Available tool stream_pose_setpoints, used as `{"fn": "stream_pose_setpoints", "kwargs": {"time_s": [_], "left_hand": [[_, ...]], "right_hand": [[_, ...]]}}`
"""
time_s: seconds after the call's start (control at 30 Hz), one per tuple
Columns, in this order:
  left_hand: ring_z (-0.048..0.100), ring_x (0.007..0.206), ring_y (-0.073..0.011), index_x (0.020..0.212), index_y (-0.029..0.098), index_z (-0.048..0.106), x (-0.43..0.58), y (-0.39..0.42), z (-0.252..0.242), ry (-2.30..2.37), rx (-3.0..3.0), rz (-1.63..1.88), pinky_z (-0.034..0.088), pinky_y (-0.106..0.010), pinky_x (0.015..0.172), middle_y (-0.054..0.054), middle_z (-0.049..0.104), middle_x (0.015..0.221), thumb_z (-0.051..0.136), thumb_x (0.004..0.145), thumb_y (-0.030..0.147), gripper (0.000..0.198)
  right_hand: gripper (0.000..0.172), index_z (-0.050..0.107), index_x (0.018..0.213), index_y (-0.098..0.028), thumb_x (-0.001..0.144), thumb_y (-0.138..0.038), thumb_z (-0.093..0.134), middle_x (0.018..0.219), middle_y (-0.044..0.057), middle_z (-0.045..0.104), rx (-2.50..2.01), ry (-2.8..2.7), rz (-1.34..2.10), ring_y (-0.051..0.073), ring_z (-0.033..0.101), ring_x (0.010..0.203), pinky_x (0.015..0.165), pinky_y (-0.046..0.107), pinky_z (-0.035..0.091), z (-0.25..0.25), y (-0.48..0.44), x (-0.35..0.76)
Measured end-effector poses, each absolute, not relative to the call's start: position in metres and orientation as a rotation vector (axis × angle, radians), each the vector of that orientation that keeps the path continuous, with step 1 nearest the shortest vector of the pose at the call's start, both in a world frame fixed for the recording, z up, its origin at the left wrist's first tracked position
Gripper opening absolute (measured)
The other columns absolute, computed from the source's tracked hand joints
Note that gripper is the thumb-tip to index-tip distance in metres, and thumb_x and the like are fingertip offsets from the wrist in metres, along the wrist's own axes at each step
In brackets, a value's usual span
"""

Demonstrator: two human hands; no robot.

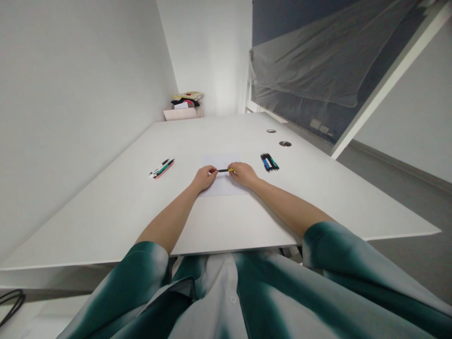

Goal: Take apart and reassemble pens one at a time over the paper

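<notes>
Green-and-white shirt fabric (231, 294) fills the foreground, its buttoned front just below the edge of a white table (226, 226), while a loop of black cable (13, 301) shows at lower left. Both forearms, bare below loose sleeves (323, 240), reach forward over the tabletop toward a sheet of white paper (226, 189) lying flat near the person.

Over the paper, a slim black pen with a yellow end (223, 170) is held lengthwise between the two hands. The left hand (205, 178) has thumb and fingers pinched together at the pen's dark end; the right hand (244, 174) grips the yellow end, its fingers curled round. Whether the pen touches the sheet cannot be told.

To the left of the paper, a small bunch of pens in white, green and pink (162, 169) lies at a slant. To the right, a neat row of black, blue, white and green pens (270, 162) sits side by side. Farther along the right edge are two round metal fittings (285, 143). At the table's far end stands a pale box (181, 114) heaped with cloth-like items, before white walls (212, 52); at right, clear plastic sheeting (310, 70) drapes a dark panel.
</notes>
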State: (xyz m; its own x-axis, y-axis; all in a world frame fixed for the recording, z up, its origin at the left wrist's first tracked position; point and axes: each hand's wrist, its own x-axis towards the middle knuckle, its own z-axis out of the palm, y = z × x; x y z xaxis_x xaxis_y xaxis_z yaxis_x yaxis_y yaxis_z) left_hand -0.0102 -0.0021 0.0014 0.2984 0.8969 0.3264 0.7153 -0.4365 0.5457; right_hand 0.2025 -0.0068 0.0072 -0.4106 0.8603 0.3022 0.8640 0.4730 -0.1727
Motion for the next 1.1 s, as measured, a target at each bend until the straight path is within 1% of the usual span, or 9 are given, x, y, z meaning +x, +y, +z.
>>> {"fn": "stream_pose_setpoints", "kwargs": {"time_s": [0.13,0.23,0.33,0.43,0.67,0.8,0.87,1.0,1.1], "left_hand": [[0.065,0.093,-0.0199,0.098,0.018,0.070,-0.0101,-0.0031,0.0003,1.471,2.256,0.924,0.051,-0.034,0.092,-0.006,0.073,0.099,0.058,0.083,0.026,0.021],[0.065,0.093,-0.0196,0.102,0.018,0.069,-0.0095,-0.0022,-0.0004,1.486,2.237,0.934,0.051,-0.033,0.090,-0.006,0.073,0.100,0.056,0.087,0.030,0.024],[0.065,0.092,-0.0210,0.092,0.018,0.071,-0.0087,-0.0003,-0.0002,1.510,2.261,0.846,0.051,-0.033,0.088,-0.007,0.074,0.094,0.046,0.093,0.032,0.029],[0.065,0.091,-0.0223,0.088,0.017,0.071,-0.0086,0.0002,0.0004,1.529,2.297,0.801,0.050,-0.034,0.088,-0.008,0.073,0.092,0.045,0.093,0.032,0.030],[0.065,0.093,-0.0198,0.096,0.017,0.070,-0.0084,-0.0026,0.0011,1.462,2.276,0.936,0.050,-0.033,0.091,-0.007,0.073,0.098,0.055,0.086,0.025,0.019],[0.065,0.093,-0.0192,0.106,0.017,0.068,-0.0070,-0.0029,0.0009,1.473,2.236,1.001,0.050,-0.034,0.093,-0.006,0.073,0.100,0.061,0.082,0.023,0.026],[0.065,0.093,-0.0195,0.109,0.017,0.067,-0.0068,-0.0032,0.0012,1.482,2.224,1.000,0.051,-0.034,0.092,-0.007,0.073,0.101,0.060,0.084,0.026,0.028],[0.065,0.091,-0.0203,0.100,0.017,0.070,-0.0072,-0.0037,0.0024,1.494,2.241,0.923,0.051,-0.033,0.088,-0.007,0.074,0.098,0.047,0.092,0.032,0.029],[0.065,0.089,-0.0201,0.095,0.018,0.072,-0.0077,-0.0040,0.0027,1.484,2.257,0.883,0.051,-0.032,0.086,-0.007,0.074,0.093,0.045,0.093,0.033,0.031]], "right_hand": [[0.026,0.069,0.114,-0.020,0.096,-0.021,0.050,0.108,0.009,0.070,-1.413,-2.398,-0.045,0.022,0.060,0.099,0.085,0.031,0.041,0.0058,-0.0055,0.2027],[0.027,0.069,0.116,-0.021,0.097,-0.022,0.049,0.108,0.009,0.069,-1.406,-2.393,-0.042,0.022,0.060,0.099,0.085,0.031,0.040,0.0050,-0.0049,0.2026],[0.028,0.069,0.116,-0.021,0.097,-0.022,0.049,0.108,0.010,0.069,-1.402,-2.383,-0.049,0.022,0.060,0.099,0.085,0.031,0.040,0.0045,-0.0045,0.2029],[0.028,0.070,0.115,-0.021,0.098,-0.022,0.048,0.108,0.010,0.069,-1.407,-2.387,-0.055,0.022,0.060,0.098,0.084,0.031,0.040,0.0047,-0.0047,0.2033],[0.029,0.069,0.117,-0.019,0.099,-0.026,0.047,0.108,0.010,0.070,-1.416,-2.383,-0.048,0.023,0.060,0.099,0.085,0.032,0.040,0.0043,-0.0054,0.2026],[0.029,0.067,0.119,-0.018,0.099,-0.024,0.047,0.113,0.010,0.070,-1.419,-2.355,-0.029,0.023,0.060,0.103,0.087,0.032,0.041,0.0030,-0.0038,0.2025],[0.028,0.067,0.118,-0.018,0.098,-0.023,0.048,0.112,0.010,0.070,-1.421,-2.356,-0.020,0.023,0.060,0.103,0.087,0.032,0.041,0.0032,-0.0036,0.2026],[0.026,0.068,0.115,-0.018,0.097,-0.021,0.050,0.111,0.010,0.070,-1.415,-2.372,-0.016,0.023,0.059,0.103,0.087,0.032,0.041,0.0050,-0.0054,0.2022],[0.026,0.068,0.115,-0.019,0.096,-0.020,0.051,0.109,0.010,0.069,-1.406,-2.381,-0.027,0.023,0.058,0.102,0.087,0.032,0.040,0.0065,-0.0070,0.2018]]}}
